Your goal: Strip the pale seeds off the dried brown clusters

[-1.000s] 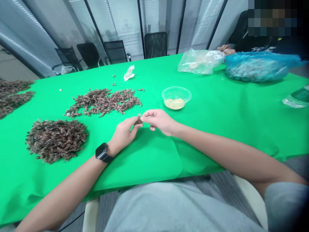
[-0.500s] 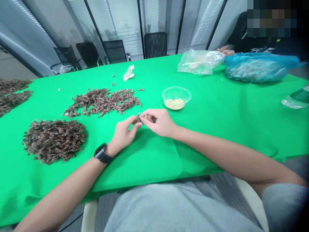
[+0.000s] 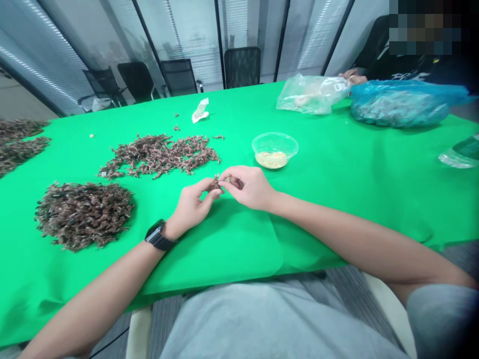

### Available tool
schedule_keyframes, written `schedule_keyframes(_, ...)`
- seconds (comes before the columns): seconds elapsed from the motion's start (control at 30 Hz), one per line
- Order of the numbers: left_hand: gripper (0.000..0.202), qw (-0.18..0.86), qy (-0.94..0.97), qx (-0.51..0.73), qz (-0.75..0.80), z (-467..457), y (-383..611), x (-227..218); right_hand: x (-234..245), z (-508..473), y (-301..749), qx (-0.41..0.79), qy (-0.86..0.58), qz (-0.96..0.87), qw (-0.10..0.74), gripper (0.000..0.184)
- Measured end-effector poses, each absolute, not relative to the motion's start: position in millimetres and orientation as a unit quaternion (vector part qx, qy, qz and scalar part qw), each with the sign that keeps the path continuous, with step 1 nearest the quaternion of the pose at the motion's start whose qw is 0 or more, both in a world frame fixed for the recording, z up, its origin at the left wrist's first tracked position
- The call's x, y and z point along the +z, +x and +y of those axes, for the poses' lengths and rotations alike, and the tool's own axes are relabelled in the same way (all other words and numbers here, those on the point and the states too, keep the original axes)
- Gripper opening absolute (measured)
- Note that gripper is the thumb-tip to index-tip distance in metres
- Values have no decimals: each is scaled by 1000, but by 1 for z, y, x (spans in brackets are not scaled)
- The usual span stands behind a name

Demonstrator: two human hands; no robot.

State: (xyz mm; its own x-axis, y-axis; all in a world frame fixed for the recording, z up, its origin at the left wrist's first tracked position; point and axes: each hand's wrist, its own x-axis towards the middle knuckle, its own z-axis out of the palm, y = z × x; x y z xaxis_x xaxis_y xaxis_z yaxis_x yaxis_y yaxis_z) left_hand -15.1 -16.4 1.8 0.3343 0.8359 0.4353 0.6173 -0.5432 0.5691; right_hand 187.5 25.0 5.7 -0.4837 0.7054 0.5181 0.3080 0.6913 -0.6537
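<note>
A single wide view looks forward and down from the wearer's head, with the grey shirt [image 3: 262,319] closest, along the bottom edge. The left hand [image 3: 192,203] and right hand [image 3: 251,187] come next, near mid-picture over the green tablecloth [image 3: 355,174]; the mesh-backed chairs [image 3: 242,67] and glass partition [image 3: 194,30] stand farthest, along the top.

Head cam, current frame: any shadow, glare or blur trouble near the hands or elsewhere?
Head view, centre: soft shadow on the cloth below the left grip and right grip; the brown piece between them looks too soft for fine detail. Head view, top: bright streaks on the blinds. Head view, top right: pixelated block.
</note>
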Motion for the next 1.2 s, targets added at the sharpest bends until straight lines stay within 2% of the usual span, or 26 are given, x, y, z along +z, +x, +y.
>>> schedule_keyframes(0.33, 25, 87, 819, 349, 448, -13, -19, -5, 11, 16, 183, 357, -337, -766, 414, 18)
schedule_keyframes(0.43, 26, 20, 838, 321, 440, -12, -22, -7, 14, 15, 180, 483, -358, -692, 399, 20)
schedule_keyframes(0.53, 26, -38, 854, 302, 423, -11, -26, -7, 19, 16, 178, 650, -356, -573, 349, 27)
schedule_keyframes(0.63, 26, -38, 853, 302, 424, -12, -26, -6, 22, 18, 179, 737, -333, -508, 299, 34)
schedule_keyframes(0.73, 26, 12, 838, 323, 440, -13, -24, -6, 22, 19, 181, 701, -333, -548, 312, 34)
schedule_keyframes(0.87, 25, 68, 826, 343, 443, -14, -22, -5, 18, 22, 182, 579, -350, -647, 351, 32)
schedule_keyframes(1.2, 26, 111, 819, 347, 444, -14, -21, -2, 11, 21, 183, 346, -325, -771, 424, 18)
